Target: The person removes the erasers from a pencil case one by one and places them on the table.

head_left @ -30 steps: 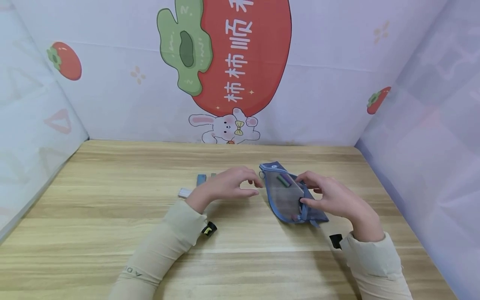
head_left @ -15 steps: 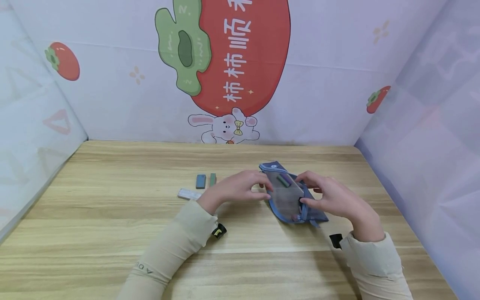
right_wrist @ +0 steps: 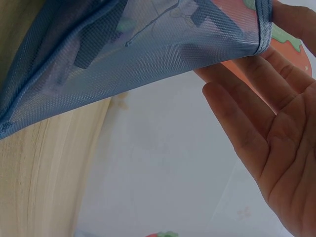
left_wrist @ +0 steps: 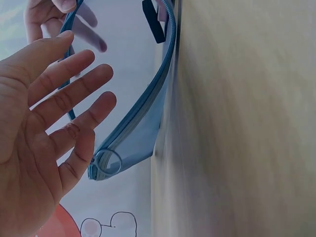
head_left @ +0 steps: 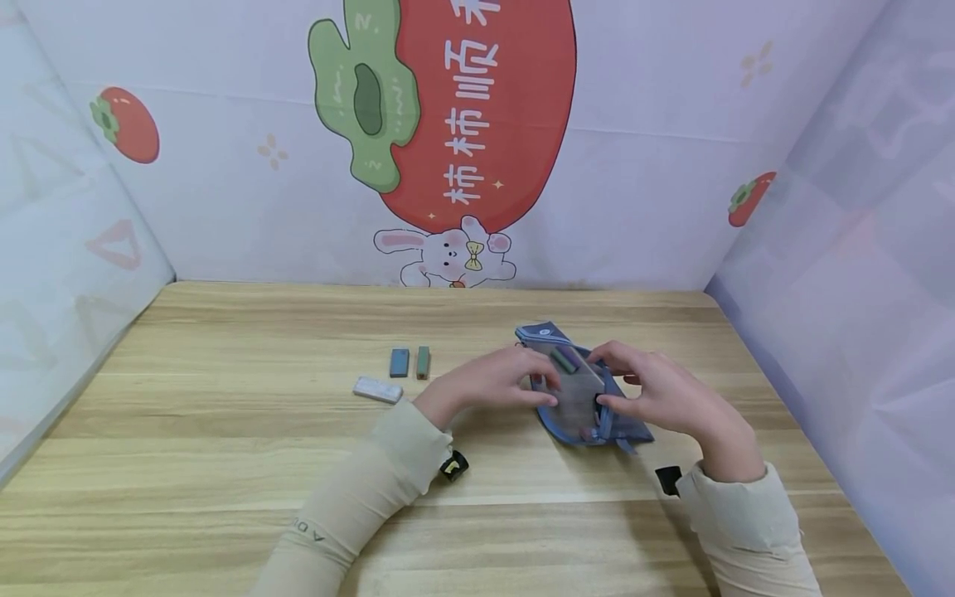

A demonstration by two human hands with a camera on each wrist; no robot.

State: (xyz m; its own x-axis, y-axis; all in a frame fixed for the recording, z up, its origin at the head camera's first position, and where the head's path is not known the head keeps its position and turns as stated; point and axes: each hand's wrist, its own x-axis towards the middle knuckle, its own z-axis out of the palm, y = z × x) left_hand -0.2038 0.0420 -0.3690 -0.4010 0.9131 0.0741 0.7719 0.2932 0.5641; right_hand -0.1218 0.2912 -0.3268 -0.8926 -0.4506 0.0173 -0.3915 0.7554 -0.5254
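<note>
1. Blue mesh pouch [head_left: 573,414]: on the right half of the wooden table [head_left: 224,497], under and between both hands, one edge raised off the wood.
2. Right hand [head_left: 660,394]: holds the pouch's raised edge, thumb one side, fingers the other; thumb and index fairly wide apart in head view.
3. Left hand [head_left: 503,381]: fingers spread wide, holding nothing, over the pouch's near-left side. Contact: can't tell.
4. Inside, through mesh: green-and-purple item [head_left: 565,358], plus a dark piece [left_wrist: 154,20]. Metal ring [left_wrist: 120,159] at one corner. Zip open or closed: can't tell.
5. Well left of pouch: blue block [head_left: 399,362], green block [head_left: 423,362], pale block [head_left: 377,389].
6. Step looks like steadying the pouch. Judgement: keep right grip light but firm; bring left thumb and fingers to the rim, not the slack mesh; avoid tipping, contents may slide.
</note>
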